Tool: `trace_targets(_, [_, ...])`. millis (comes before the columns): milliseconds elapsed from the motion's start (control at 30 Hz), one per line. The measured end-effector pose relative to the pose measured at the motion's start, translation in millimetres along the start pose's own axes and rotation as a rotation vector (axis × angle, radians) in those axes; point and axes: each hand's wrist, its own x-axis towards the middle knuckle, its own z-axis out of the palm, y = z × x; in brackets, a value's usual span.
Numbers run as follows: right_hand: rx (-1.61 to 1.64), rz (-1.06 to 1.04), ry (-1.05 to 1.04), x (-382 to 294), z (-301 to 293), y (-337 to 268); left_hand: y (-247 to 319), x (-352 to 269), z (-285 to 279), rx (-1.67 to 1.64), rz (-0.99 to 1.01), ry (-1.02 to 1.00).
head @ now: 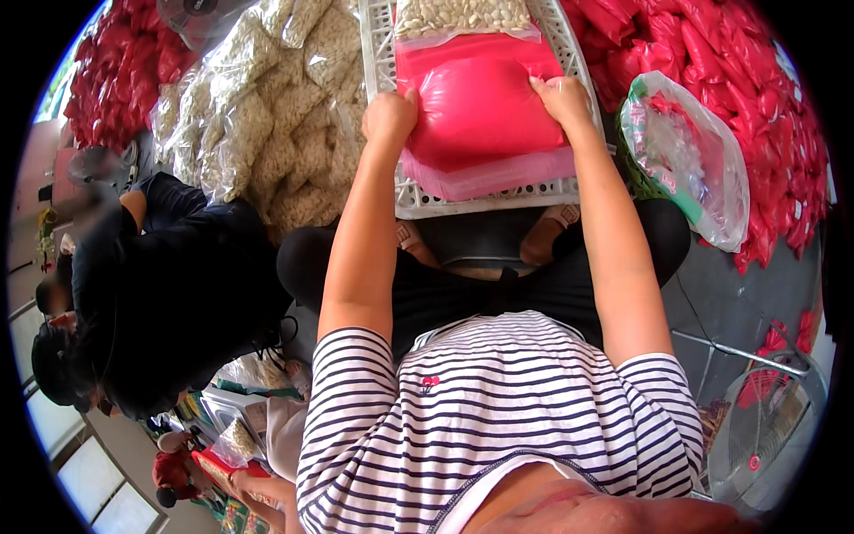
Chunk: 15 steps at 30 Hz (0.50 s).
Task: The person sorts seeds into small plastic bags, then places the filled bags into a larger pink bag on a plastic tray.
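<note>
A glossy red plastic bag [484, 110] lies across an upturned white plastic crate [467, 208], over a stack of pink plastic sheets or bags [494, 177]. My left hand [391, 115] pinches the bag's left edge between thumb and fingers. At the opposite edge, my right hand [562, 100] grips the red plastic near its upper corner. Just beyond the red bag, a clear bag of pale seeds or beans [464, 19] rests at the far side of the crate. Whether the red bag holds anything cannot be told.
Large clear bags of pale contents [287, 113] are heaped at the left, red filled bags [767, 133] at the right. A basket lined with a clear bag [694, 160] stands right of the crate. Another person [173, 287] sits close at the left. A fan [757, 434] stands lower right.
</note>
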Motion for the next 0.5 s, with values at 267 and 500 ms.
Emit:
trace_targets(267, [0.367,0.071,-0.202,12.7,-1.0,-17.1,17.8,-24.6,33.5,0.201,0.619,0.208])
trace_targets(500, [0.653,-0.436,-0.180,-24.5,-85.1,-106.1,-33.8,-52.4,2.8,-0.557,0.385,0.186])
